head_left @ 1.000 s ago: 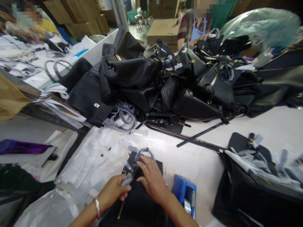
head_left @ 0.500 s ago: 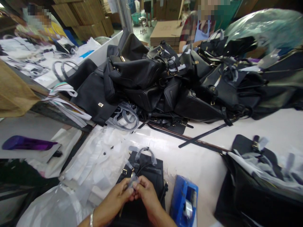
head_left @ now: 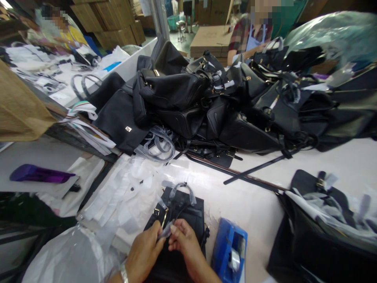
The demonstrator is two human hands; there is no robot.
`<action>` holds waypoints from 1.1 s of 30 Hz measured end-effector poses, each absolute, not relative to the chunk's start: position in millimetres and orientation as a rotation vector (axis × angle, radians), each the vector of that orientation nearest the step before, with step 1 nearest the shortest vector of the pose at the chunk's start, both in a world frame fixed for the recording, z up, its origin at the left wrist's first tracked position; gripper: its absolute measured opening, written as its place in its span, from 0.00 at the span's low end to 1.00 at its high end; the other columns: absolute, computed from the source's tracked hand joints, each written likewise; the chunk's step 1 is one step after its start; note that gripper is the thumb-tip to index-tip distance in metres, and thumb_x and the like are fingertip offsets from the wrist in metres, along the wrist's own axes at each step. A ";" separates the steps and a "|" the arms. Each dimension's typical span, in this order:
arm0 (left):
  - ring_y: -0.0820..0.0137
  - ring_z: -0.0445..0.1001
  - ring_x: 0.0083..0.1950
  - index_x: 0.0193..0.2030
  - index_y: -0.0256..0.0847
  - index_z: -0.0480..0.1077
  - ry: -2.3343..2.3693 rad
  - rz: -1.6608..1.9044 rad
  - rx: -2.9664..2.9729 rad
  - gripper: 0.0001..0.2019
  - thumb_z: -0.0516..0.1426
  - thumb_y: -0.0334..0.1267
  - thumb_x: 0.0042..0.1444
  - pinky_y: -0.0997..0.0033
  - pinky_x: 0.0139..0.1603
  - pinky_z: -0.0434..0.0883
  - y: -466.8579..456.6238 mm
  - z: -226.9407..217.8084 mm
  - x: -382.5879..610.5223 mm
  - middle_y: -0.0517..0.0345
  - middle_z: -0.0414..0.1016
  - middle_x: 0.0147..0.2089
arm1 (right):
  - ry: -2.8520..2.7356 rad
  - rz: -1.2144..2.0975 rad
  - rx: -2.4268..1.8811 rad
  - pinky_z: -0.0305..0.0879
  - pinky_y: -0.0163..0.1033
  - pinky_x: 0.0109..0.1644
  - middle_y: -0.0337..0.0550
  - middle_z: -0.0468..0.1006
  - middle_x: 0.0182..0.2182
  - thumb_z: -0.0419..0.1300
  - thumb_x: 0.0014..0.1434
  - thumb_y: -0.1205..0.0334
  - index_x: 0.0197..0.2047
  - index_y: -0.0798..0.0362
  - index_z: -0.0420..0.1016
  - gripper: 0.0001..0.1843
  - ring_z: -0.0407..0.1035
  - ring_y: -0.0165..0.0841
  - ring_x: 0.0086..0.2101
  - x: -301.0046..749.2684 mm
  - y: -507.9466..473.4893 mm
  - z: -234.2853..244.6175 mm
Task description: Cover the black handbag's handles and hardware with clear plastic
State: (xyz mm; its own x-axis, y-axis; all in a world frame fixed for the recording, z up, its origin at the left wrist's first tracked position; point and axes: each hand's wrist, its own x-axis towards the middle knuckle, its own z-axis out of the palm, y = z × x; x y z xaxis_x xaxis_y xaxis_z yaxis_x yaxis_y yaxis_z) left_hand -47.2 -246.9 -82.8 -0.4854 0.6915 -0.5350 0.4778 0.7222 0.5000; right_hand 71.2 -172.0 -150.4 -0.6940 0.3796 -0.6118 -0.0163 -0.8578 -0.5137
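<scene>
A small black bag (head_left: 185, 210) with gold buckles lies flat on the white table (head_left: 250, 204) in front of me. Its handle (head_left: 181, 188) is wrapped in clear plastic. My left hand (head_left: 145, 253) and my right hand (head_left: 184, 241) meet over the bag's near half. Both pinch a small strip of clear plastic wrap (head_left: 165, 231) between thumb and fingertips. A silver bracelet sits on my left wrist.
A blue tape dispenser (head_left: 230, 247) stands just right of my hands. A big heap of black bags (head_left: 206, 102) fills the table's far side, more black bags (head_left: 321, 228) lie at right. Plastic sheets (head_left: 118, 200) and a purple object (head_left: 37, 174) lie left. Two people work beyond.
My right hand came off the bag's top and joined the left hand. Both now pinch the plastic strip closer to me. The view has shifted slightly.
</scene>
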 end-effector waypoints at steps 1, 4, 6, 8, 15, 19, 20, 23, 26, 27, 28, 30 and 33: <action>0.68 0.72 0.32 0.34 0.43 0.62 2.181 0.345 0.904 0.01 0.50 0.34 0.55 0.71 0.33 0.61 -247.4 -81.5 -45.5 0.60 0.73 0.30 | -0.725 2.611 -1.095 0.66 0.31 0.24 0.35 0.71 0.25 0.66 0.49 0.45 0.34 0.54 0.65 0.22 0.66 0.24 0.22 69.3 -170.2 -150.2; 0.68 0.73 0.31 0.34 0.44 0.59 2.098 0.390 0.819 0.02 0.50 0.33 0.54 0.73 0.32 0.62 -247.4 -79.9 -45.6 0.62 0.71 0.30 | -0.809 2.597 -1.163 0.65 0.31 0.24 0.34 0.71 0.20 0.65 0.49 0.48 0.32 0.54 0.63 0.20 0.66 0.25 0.20 63.0 -165.0 -150.0; 0.69 0.73 0.29 0.35 0.44 0.57 2.044 0.389 0.783 0.03 0.49 0.33 0.55 0.74 0.29 0.62 -246.9 -80.4 -47.1 0.64 0.71 0.28 | -0.863 2.605 -1.250 0.65 0.31 0.23 0.35 0.71 0.18 0.63 0.48 0.49 0.32 0.54 0.64 0.18 0.66 0.26 0.19 58.5 -162.3 -149.3; 0.68 0.74 0.28 0.38 0.43 0.57 2.076 0.267 0.846 0.04 0.46 0.32 0.57 0.74 0.27 0.60 -246.9 -81.2 -47.3 0.61 0.72 0.27 | -0.884 2.626 -1.303 0.65 0.32 0.23 0.35 0.72 0.18 0.62 0.47 0.51 0.32 0.54 0.64 0.17 0.67 0.27 0.19 54.0 -160.0 -147.8; 0.68 0.75 0.32 0.41 0.43 0.60 2.003 0.412 0.810 0.04 0.46 0.37 0.62 0.74 0.30 0.64 -244.0 -80.3 -43.6 0.55 0.75 0.34 | -0.928 2.535 -1.302 0.62 0.32 0.23 0.35 0.72 0.20 0.60 0.43 0.60 0.32 0.56 0.66 0.12 0.66 0.27 0.19 49.4 -155.5 -143.8; 0.70 0.75 0.29 0.42 0.41 0.63 1.786 0.750 0.513 0.12 0.50 0.47 0.61 0.72 0.32 0.69 -233.9 -78.6 -49.3 0.55 0.76 0.35 | -0.800 2.562 -1.142 0.63 0.33 0.26 0.36 0.73 0.23 0.61 0.46 0.61 0.35 0.56 0.69 0.12 0.66 0.27 0.20 59.5 -155.4 -140.1; 0.70 0.74 0.29 0.42 0.40 0.63 1.732 0.792 0.422 0.14 0.51 0.49 0.60 0.72 0.32 0.69 -231.7 -78.6 -51.5 0.55 0.76 0.34 | -0.764 2.575 -1.076 0.63 0.34 0.28 0.37 0.74 0.24 0.62 0.48 0.61 0.37 0.56 0.70 0.12 0.67 0.27 0.21 62.8 -154.9 -139.3; 0.72 0.73 0.27 0.41 0.37 0.65 1.586 0.851 0.163 0.17 0.54 0.51 0.57 0.75 0.29 0.67 -227.6 -79.1 -57.6 0.56 0.75 0.32 | -0.658 2.572 -0.953 0.62 0.33 0.32 0.41 0.77 0.31 0.63 0.51 0.61 0.41 0.55 0.72 0.14 0.69 0.29 0.28 72.1 -152.6 -140.0; 0.72 0.73 0.27 0.39 0.37 0.68 1.574 0.860 0.095 0.18 0.56 0.51 0.56 0.76 0.28 0.66 -226.8 -79.6 -60.1 0.56 0.76 0.31 | -0.586 2.572 -0.925 0.61 0.33 0.34 0.41 0.77 0.34 0.65 0.51 0.62 0.43 0.54 0.72 0.15 0.68 0.29 0.31 76.0 -151.1 -144.7; 0.72 0.73 0.27 0.38 0.37 0.68 1.587 0.868 0.087 0.18 0.56 0.52 0.55 0.75 0.29 0.67 -226.7 -79.4 -60.0 0.56 0.76 0.31 | -0.578 2.579 -0.913 0.60 0.32 0.34 0.40 0.77 0.33 0.66 0.50 0.63 0.43 0.54 0.72 0.15 0.68 0.29 0.30 75.9 -150.7 -146.0; 0.71 0.72 0.28 0.37 0.37 0.69 1.599 0.881 0.073 0.19 0.55 0.54 0.55 0.74 0.29 0.68 -226.8 -79.1 -59.4 0.56 0.75 0.31 | -0.577 2.582 -0.902 0.60 0.32 0.33 0.40 0.76 0.32 0.66 0.50 0.63 0.43 0.54 0.72 0.16 0.67 0.28 0.29 75.4 -150.4 -146.9; 0.71 0.71 0.29 0.36 0.38 0.69 1.607 0.927 0.034 0.20 0.54 0.56 0.55 0.73 0.30 0.69 -227.0 -78.0 -57.7 0.57 0.75 0.30 | -0.578 2.586 -0.894 0.59 0.32 0.33 0.39 0.76 0.30 0.66 0.50 0.63 0.42 0.54 0.72 0.15 0.66 0.27 0.28 73.9 -149.3 -146.8; 0.72 0.69 0.29 0.36 0.38 0.70 1.559 0.980 -0.009 0.20 0.54 0.56 0.55 0.74 0.30 0.68 -227.9 -76.4 -55.3 0.57 0.73 0.30 | -0.573 2.604 -0.896 0.59 0.33 0.34 0.40 0.76 0.31 0.67 0.50 0.64 0.41 0.55 0.72 0.14 0.66 0.28 0.29 72.9 -147.9 -143.9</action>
